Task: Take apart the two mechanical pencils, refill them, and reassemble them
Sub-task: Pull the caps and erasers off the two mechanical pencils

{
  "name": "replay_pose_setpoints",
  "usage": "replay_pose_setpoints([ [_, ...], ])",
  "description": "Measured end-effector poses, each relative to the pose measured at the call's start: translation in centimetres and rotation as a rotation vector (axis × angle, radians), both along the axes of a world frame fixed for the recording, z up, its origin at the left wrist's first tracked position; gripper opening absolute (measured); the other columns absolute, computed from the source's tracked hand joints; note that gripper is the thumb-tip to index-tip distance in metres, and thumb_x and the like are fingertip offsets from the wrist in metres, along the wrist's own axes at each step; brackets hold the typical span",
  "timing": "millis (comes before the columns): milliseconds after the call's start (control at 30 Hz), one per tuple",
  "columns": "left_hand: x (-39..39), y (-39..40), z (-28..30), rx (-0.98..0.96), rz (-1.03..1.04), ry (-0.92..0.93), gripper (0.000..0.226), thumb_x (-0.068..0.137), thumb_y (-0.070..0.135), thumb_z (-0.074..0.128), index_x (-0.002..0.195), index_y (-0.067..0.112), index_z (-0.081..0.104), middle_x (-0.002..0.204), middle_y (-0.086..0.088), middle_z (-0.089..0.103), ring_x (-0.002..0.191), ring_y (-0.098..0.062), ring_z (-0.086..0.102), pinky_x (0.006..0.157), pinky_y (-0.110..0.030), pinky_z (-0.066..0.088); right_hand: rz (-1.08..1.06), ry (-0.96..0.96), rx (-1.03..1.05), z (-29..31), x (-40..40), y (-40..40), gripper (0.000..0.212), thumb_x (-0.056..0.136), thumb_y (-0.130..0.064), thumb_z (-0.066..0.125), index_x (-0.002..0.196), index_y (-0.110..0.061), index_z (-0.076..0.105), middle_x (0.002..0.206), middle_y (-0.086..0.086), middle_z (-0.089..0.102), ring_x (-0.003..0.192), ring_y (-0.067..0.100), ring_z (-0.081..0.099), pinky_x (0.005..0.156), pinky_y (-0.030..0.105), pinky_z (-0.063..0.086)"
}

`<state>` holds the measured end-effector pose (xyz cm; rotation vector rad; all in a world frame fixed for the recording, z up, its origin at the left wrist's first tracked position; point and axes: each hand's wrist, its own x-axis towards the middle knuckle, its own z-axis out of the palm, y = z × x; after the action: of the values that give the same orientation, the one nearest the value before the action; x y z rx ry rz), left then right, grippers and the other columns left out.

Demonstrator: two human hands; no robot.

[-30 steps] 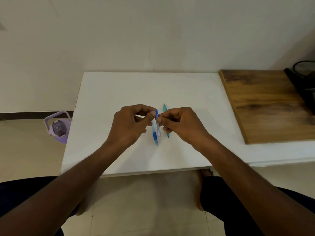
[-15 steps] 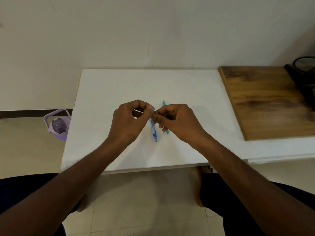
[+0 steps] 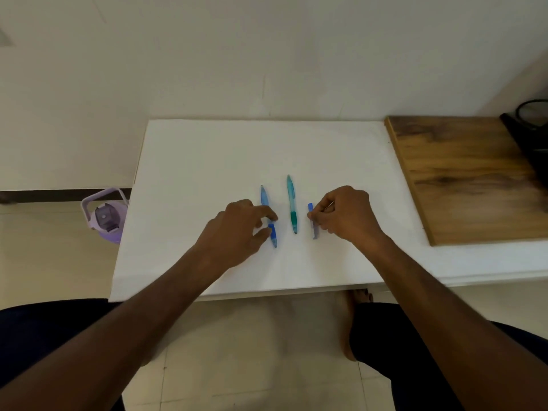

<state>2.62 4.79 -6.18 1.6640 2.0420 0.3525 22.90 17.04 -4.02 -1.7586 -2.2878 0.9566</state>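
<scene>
White tabletop point(image 3: 207, 179) against a pale wall, seen from above; its right part carries a wooden board point(image 3: 462, 179), whose far right corner is covered by a dark object point(image 3: 530, 137) cut off by the frame edge and too blurred to identify. Wide bare surface lies behind and to both sides of the work area, and the near edge runs just below the wrists. On the floor left of the tabletop stands a lilac bottle point(image 3: 105, 216), partly hidden by the tabletop edge.

The left hand point(image 3: 237, 229) rests over the blue pencil point(image 3: 264, 200), fingers loosely curled and touching its lower half; whether they actually pinch it cannot be told, and the barrel's middle is hidden beneath them. The teal pencil point(image 3: 292, 203) lies untouched between the hands, parallel to the blue one, tip toward the near edge. The right hand point(image 3: 344, 215) has its fingers closed on a small blue-capped part point(image 3: 312, 221), held upright just right of the teal pencil with its lower end at the surface; its details are too small to make out. No writing is legible anywhere.
</scene>
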Motion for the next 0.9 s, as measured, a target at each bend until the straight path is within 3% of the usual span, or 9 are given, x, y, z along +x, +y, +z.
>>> replay_pose_setpoints([
  [133, 0.4, 0.0, -0.1, 0.030, 0.087, 0.007, 0.039, 0.084, 0.062, 0.076, 0.109, 0.033, 0.069, 0.088, 0.010, 0.061, 0.075, -0.009, 0.057, 0.060, -0.018, 0.037, 0.022, -0.018, 0.006, 0.0, -0.2, -0.1, 0.028, 0.085, -0.040, 0.086, 0.078, -0.015, 0.077, 0.077, 0.003, 0.076, 0.080, 0.022, 0.074, 0.087, 0.041, 0.062],
  [233, 0.7, -0.2, -0.1, 0.043, 0.116, 0.039, 0.044, 0.082, 0.067, 0.074, 0.101, 0.028, 0.065, 0.086, 0.007, 0.065, 0.074, -0.010, 0.060, 0.060, -0.017, 0.036, 0.046, -0.029, 0.072, 0.3, -0.4, 0.0, 0.032, 0.087, -0.044, 0.084, 0.079, -0.014, 0.078, 0.072, -0.001, 0.072, 0.073, 0.018, 0.070, 0.079, 0.034, 0.059],
  [300, 0.8, -0.4, -0.1, 0.054, 0.145, 0.061, 0.042, 0.086, 0.064, 0.073, 0.098, 0.025, 0.062, 0.086, 0.005, 0.065, 0.075, -0.010, 0.061, 0.065, -0.019, 0.040, 0.054, -0.026, 0.131, 0.5, -0.5, 0.0, 0.033, 0.091, -0.045, 0.080, 0.080, -0.014, 0.077, 0.069, -0.003, 0.071, 0.068, 0.013, 0.067, 0.077, 0.030, 0.056],
  [433, 0.4, -0.9, 0.3, 0.071, 0.192, 0.017, 0.026, 0.092, 0.036, 0.078, 0.097, 0.019, 0.060, 0.087, 0.001, 0.069, 0.073, -0.015, 0.067, 0.069, -0.030, 0.056, 0.044, 0.053, 0.161, 1.2, -1.0, 0.0, 0.027, 0.095, -0.040, 0.076, 0.085, -0.015, 0.078, 0.073, -0.002, 0.076, 0.072, 0.014, 0.073, 0.083, 0.034, 0.062],
  [500, 0.2, -0.8, 1.0, 0.066, 0.209, -0.076, 0.024, 0.093, 0.029, 0.078, 0.104, 0.020, 0.059, 0.086, 0.002, 0.070, 0.071, -0.015, 0.069, 0.070, -0.029, 0.059, 0.018, 0.154, 0.121, 1.4, -1.6, -0.1, 0.020, 0.096, -0.034, 0.076, 0.091, -0.015, 0.079, 0.078, -0.003, 0.079, 0.073, 0.013, 0.076, 0.082, 0.032, 0.064],
  [567, 0.2, -0.8, 1.8, 0.078, 0.201, -0.198, 0.029, 0.092, 0.027, 0.080, 0.109, 0.023, 0.057, 0.085, 0.005, 0.070, 0.070, -0.013, 0.070, 0.066, -0.017, 0.054, -0.031, 0.272, 0.023, 1.5, -2.2, -0.2, 0.016, 0.097, -0.035, 0.074, 0.094, -0.020, 0.078, 0.082, -0.007, 0.079, 0.071, 0.010, 0.076, 0.076, 0.027, 0.065],
  [667, 0.2, -1.2, 2.8, 0.155, 0.131, -0.231, 0.031, 0.089, 0.030, 0.083, 0.110, 0.025, 0.061, 0.087, 0.009, 0.072, 0.074, -0.010, 0.072, 0.065, -0.010, 0.049, -0.094, 0.421, -0.137, 1.7, -3.0, -0.3, 0.014, 0.095, -0.039, 0.075, 0.087, -0.028, 0.077, 0.078, -0.008, 0.079, 0.068, 0.007, 0.075, 0.070, 0.023, 0.064],
  [800, -0.3, -2.3, 2.9, 0.233, 0.092, -0.218, 0.025, 0.089, 0.029, 0.083, 0.109, 0.019, 0.070, 0.088, 0.009, 0.073, 0.075, -0.009, 0.072, 0.070, -0.011, 0.053, -0.111, 0.580, -0.293, 2.2, -4.2, -0.4, 0.015, 0.092, -0.027, 0.080, 0.096, -0.013, 0.084, 0.085, 0.008, 0.080, 0.071, 0.016, 0.071, 0.075, 0.030, 0.064],
  [900, -1.3, -2.6, 2.9, 0.296, 0.147, -0.264, 0.019, 0.090, 0.029, 0.082, 0.104, 0.023, 0.071, 0.085, 0.012, 0.073, 0.073, -0.004, 0.072, 0.068, -0.005, 0.051, -0.102, 0.631, -0.373, 2.5, -5.2, -0.8, 0.020, 0.091, -0.028, 0.082, 0.098, -0.010, 0.083, 0.082, 0.007, 0.079, 0.069, 0.015, 0.070, 0.074, 0.028, 0.062],
])
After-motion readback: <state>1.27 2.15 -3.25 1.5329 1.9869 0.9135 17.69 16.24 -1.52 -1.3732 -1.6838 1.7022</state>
